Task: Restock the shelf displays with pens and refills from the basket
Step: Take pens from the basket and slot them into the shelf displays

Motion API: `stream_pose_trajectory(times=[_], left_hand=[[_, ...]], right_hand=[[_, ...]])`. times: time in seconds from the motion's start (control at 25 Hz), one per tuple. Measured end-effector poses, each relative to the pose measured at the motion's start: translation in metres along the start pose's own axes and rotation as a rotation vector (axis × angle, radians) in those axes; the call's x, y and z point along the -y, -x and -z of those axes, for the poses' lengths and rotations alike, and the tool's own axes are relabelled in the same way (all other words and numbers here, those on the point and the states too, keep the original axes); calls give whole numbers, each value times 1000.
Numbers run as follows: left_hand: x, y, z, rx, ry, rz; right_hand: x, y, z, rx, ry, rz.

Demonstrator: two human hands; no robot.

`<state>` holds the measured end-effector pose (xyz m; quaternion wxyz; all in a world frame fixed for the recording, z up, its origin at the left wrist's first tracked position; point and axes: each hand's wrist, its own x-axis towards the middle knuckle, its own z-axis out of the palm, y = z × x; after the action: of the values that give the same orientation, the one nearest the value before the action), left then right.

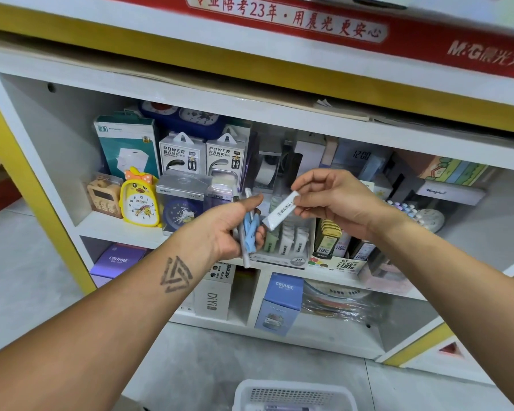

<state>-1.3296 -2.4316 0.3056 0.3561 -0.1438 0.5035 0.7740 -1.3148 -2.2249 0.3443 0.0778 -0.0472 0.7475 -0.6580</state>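
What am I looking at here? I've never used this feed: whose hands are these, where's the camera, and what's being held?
No machine here: one camera on a person's head looks forward and down at their two bare hands before a shop shelf. The left hand grips a bunch of blue and white pens. The right hand pinches a white refill pack above a display box of similar packs. A yellow duck clock stands to the left on the shelf. The white basket sits on the floor below.

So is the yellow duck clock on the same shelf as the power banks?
Yes, the duck clock stands on the upper shelf just left of and in front of the two power banks.
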Motion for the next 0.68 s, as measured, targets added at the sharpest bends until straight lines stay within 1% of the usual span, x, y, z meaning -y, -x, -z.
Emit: stream_pose_trajectory(times=[0.12, 0.24, 0.32, 0.4, 0.56, 0.64, 0.68], left_hand=[[3, 0, -1, 32, -64, -14], [5, 2, -4, 79, -191, -62], [7, 2, -6, 78, -249, -102], [7, 1, -9, 57, -231, -147], [7, -3, -10, -11, -82, -185], [7, -4, -10, -25, -43, -181], [7, -4, -10, -23, -34, -176]], right_hand=[[1, 1, 4, -52, 70, 23], [-1, -1, -1, -80, 223, 75], [-2, -3, -9, -90, 243, 80], [-4, -2, -16, -77, 216, 48], [-14, 4, -22, 7, 122, -87], [-18, 7, -25, 23, 65, -94], [-18, 8, -25, 0, 71, -77]])
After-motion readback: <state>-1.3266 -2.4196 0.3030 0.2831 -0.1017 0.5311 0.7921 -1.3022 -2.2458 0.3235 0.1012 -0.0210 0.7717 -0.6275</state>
